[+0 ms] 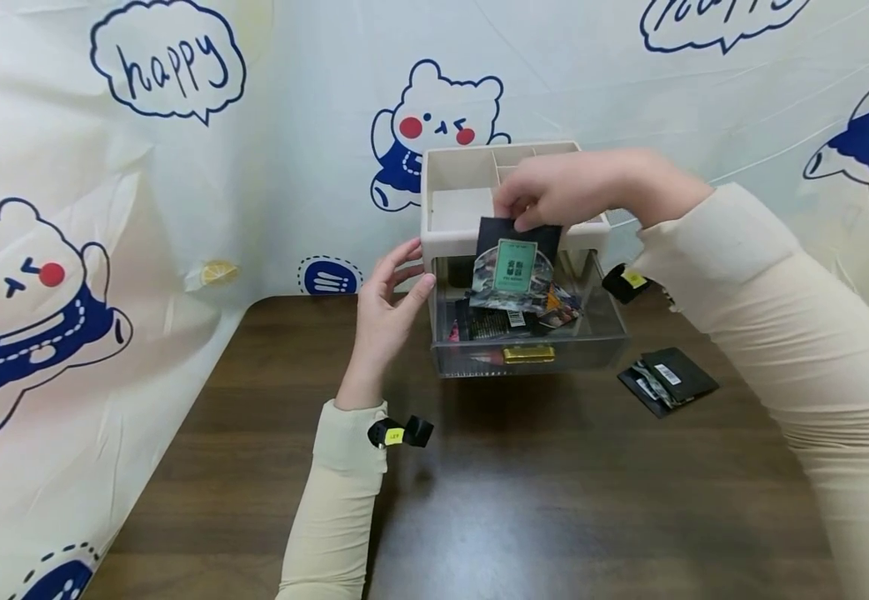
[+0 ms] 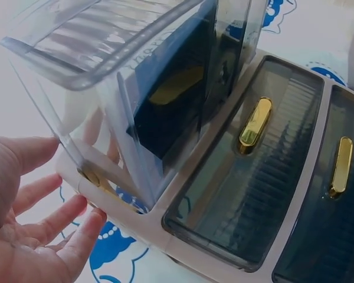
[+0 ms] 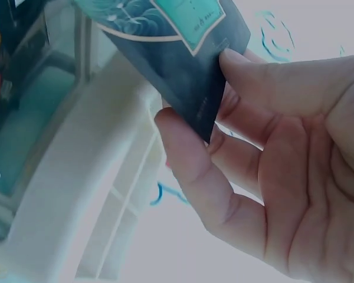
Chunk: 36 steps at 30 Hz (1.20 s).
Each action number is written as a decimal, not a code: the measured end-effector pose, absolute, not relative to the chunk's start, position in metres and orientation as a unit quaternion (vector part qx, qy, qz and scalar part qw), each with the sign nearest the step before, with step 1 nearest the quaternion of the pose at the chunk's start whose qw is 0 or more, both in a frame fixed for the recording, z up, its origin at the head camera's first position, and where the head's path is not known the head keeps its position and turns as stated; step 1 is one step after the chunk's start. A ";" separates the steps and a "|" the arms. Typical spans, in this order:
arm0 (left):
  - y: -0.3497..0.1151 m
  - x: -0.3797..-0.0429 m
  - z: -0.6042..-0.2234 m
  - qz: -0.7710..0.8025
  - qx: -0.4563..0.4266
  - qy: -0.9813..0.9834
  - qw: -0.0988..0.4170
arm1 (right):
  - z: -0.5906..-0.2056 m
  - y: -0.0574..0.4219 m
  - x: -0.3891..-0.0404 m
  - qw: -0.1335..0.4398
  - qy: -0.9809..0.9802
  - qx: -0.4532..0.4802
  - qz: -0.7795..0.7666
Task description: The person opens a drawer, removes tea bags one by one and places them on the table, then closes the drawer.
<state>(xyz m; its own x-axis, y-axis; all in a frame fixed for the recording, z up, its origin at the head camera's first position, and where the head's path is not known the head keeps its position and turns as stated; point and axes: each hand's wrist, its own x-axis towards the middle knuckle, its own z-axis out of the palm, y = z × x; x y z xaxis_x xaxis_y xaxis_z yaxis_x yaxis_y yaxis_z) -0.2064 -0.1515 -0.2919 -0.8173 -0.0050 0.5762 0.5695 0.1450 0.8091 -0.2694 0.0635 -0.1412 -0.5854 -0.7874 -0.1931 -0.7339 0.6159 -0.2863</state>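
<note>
My right hand pinches the top of a dark flat packet with a green label. The packet hangs upright over the pulled-out clear drawer of a white organizer. In the right wrist view, thumb and fingers pinch a corner of this packet. My left hand is at the organizer's left side with fingers extended. The left wrist view shows its fingertips against the organizer's pale frame. Several dark and colourful packets lie inside the drawer, partly hidden by the held one.
Two dark flat wallet-like pieces lie on the brown table, right of the organizer. More closed drawers with gold handles show in the left wrist view. A patterned cloth hangs behind.
</note>
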 end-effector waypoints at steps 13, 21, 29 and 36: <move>-0.151 -0.206 -0.292 -0.640 -0.190 -0.712 0.218 | -0.135 0.148 -0.292 0.150 0.925 -0.284 -0.204; -0.148 -0.204 -0.292 -0.638 -0.187 -0.716 0.214 | -0.167 0.208 -0.304 0.176 0.926 -0.222 -0.248; -0.151 -0.204 -0.288 -0.633 -0.178 -0.720 0.223 | -0.229 0.257 -0.319 0.222 0.903 -0.157 -0.333; -0.151 -0.206 -0.290 -0.634 -0.185 -0.717 0.225 | -0.302 0.299 -0.321 0.263 0.872 -0.111 -0.397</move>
